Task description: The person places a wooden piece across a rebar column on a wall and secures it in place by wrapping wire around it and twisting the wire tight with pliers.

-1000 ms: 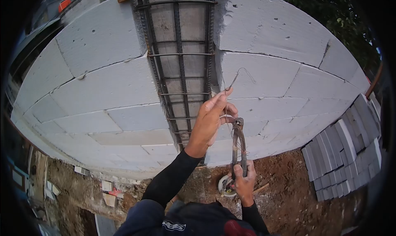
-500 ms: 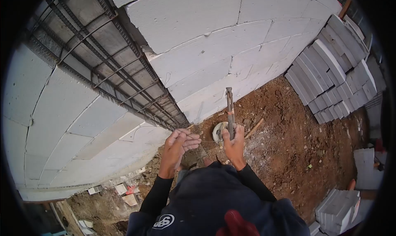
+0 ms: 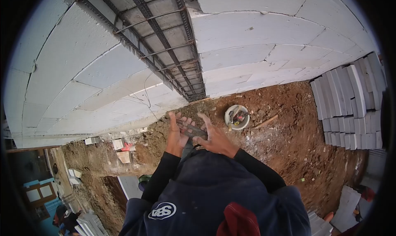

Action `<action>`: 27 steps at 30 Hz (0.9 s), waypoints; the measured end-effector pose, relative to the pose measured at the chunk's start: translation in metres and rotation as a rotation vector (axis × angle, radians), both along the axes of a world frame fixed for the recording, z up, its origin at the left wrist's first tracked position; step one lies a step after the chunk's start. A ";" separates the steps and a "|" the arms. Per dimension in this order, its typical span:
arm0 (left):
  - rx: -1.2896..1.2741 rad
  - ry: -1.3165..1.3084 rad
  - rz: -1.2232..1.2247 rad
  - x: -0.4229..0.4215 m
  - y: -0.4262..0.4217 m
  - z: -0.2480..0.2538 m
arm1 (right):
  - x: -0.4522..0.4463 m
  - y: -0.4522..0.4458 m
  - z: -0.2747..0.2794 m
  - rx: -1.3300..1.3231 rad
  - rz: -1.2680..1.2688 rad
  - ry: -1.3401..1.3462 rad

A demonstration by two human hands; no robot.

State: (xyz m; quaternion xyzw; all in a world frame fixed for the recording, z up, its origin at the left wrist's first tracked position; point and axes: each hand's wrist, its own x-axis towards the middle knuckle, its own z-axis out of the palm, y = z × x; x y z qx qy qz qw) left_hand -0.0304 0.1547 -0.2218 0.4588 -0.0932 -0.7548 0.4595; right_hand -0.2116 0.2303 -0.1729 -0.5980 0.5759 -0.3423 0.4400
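My right hand [image 3: 219,139] is wrapped round a pair of dark metal pincers [image 3: 195,132], which point left towards my other hand. Palm up beside them, my left hand [image 3: 178,132] has its fingers apart and slightly curled. Thin dark lines cross its fingers; whether they are wire or part of the tool I cannot make out. Above both hands, a steel rebar cage [image 3: 165,42] stands in the gap between two block walls. Loose thin wire [image 3: 147,93] hangs in front of the left wall, its lower end near my left hand.
A white bucket [image 3: 237,117] holding tools stands on the brown soil, with a wooden stick [image 3: 266,121] to its right. Grey blocks [image 3: 350,106] are stacked at the far right. Block offcuts [image 3: 123,156] lie at left. The white block wall [image 3: 255,33] rises ahead.
The pincers have swung from pointing away from me to lying across towards my left hand. My hands have come together, and the left has turned palm up. The view has shifted and rotated.
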 end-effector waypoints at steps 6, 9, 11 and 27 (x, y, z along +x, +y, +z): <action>0.053 -0.099 0.176 0.009 0.009 0.018 | 0.012 -0.020 -0.032 -0.331 0.193 0.036; 0.080 0.097 0.290 0.028 0.008 0.019 | 0.008 -0.041 -0.065 0.159 -0.047 -0.613; 0.115 0.203 0.494 0.041 0.001 0.018 | 0.000 -0.036 -0.093 0.475 -0.204 -0.951; -0.252 0.298 0.321 0.059 -0.026 0.060 | -0.043 0.039 -0.109 0.577 -0.344 -0.791</action>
